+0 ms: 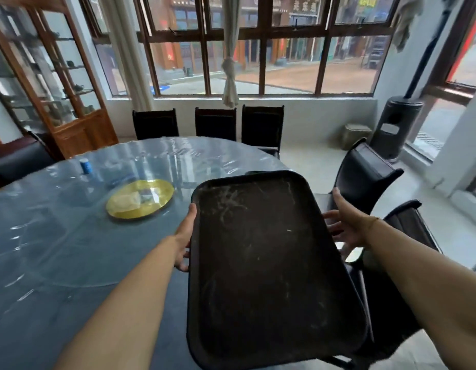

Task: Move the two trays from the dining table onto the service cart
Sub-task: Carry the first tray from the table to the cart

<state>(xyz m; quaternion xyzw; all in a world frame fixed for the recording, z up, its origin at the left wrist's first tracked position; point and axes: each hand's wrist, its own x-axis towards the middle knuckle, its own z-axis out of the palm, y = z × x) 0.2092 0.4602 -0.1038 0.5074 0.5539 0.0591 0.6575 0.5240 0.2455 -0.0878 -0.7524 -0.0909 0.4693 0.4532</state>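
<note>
A large black tray [266, 263], scuffed with pale marks, is lifted and tilted above the near right edge of the round dining table [71, 249]. My left hand [184, 236] grips its left rim, thumb on top and fingers beneath. My right hand [343, 222] is by the right rim with thumb up and fingers spread, fingertips at the rim; I cannot tell whether they touch it. A dark flat edge [254, 172] shows just past the tray's far rim; I cannot tell what it is. No service cart is in view.
The table is covered in clear plastic and carries a yellow plate [140, 200] and a small blue-white cylinder [85, 164]. Black chairs stand along the far side [215, 124] and to the right [365, 174]. A wooden glass cabinet [44, 76] stands left, a black heater [394, 124] right.
</note>
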